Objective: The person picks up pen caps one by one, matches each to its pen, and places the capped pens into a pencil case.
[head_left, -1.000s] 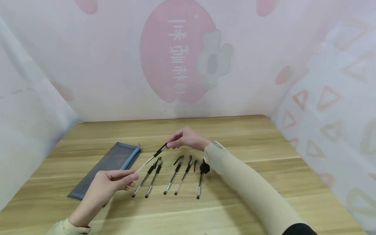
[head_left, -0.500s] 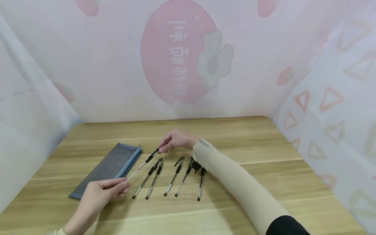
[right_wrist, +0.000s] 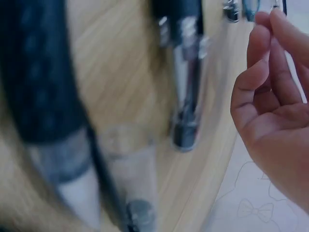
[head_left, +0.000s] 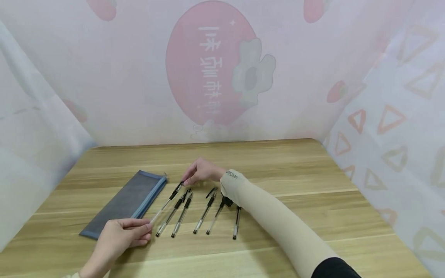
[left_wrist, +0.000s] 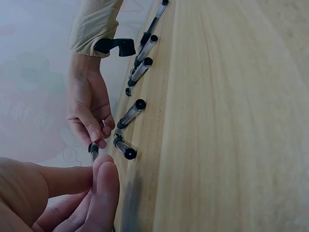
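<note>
A clear gel pen (head_left: 173, 194) with a black grip slants between both hands, just left of a row of pens. My left hand (head_left: 119, 236) pinches its near end between thumb and fingers. At the far, black-clipped end, my right hand (head_left: 203, 171) pinches the pen with its fingertips. In the left wrist view, the left hand (left_wrist: 63, 198) covers most of the pen, and the right hand (left_wrist: 89, 104) appears beyond it. Several similar pens (head_left: 182, 214) lie side by side on the wooden table, partly under the right forearm.
A grey mesh pencil case (head_left: 121, 200) with a blue zipped edge lies left of the pens, its near corner behind the left hand. The wooden table (head_left: 278, 162) meets a pale printed backdrop (head_left: 295, 116) at its back. A black strap piece (head_left: 227, 201) hangs below the right wrist.
Both hands have moved left and closer to the table with the pen between them. The pen now lies nearly in line with the others; the right forearm covers more of the row.
</note>
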Tool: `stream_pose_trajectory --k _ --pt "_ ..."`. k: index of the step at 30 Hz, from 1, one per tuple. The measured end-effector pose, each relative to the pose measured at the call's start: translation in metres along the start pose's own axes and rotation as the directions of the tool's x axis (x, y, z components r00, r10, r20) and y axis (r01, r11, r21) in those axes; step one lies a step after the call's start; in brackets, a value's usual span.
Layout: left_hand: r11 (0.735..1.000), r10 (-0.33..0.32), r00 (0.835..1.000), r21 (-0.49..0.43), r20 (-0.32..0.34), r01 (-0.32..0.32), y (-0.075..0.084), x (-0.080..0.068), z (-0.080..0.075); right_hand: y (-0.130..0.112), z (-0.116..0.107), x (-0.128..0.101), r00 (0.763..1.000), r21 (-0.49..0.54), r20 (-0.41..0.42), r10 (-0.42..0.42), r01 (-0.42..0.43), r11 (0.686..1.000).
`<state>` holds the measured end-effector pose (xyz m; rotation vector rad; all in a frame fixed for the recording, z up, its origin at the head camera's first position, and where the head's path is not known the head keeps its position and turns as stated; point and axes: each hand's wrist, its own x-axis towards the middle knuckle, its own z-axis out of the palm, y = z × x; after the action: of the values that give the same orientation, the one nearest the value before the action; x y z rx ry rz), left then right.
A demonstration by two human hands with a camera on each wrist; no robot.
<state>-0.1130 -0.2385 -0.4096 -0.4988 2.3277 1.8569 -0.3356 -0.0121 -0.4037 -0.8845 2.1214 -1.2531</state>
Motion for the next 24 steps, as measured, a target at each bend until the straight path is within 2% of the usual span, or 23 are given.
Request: stream_pose_trajectory --k 7,16,24 --pt "0.999 -0.026 0.999 0.029 -0.037 0.028 -0.005 -0.001 -0.003 0.009 0.005 0.005 0.997 -0.057 0.072 0.013 -0.009 0.998" --pt "0.995 -0.011 0.999 0.094 -0.049 0.016 -0.010 0.002 -0.005 0.011 0.005 0.008 0.997 -0.066 0.081 -0.010 0.015 0.998" --pt "0.992 0.012 0.999 0.124 -0.042 -0.007 -0.011 -0.001 -0.007 0.010 0.005 0.009 0.996 -0.070 0.093 0.013 -0.007 0.997"
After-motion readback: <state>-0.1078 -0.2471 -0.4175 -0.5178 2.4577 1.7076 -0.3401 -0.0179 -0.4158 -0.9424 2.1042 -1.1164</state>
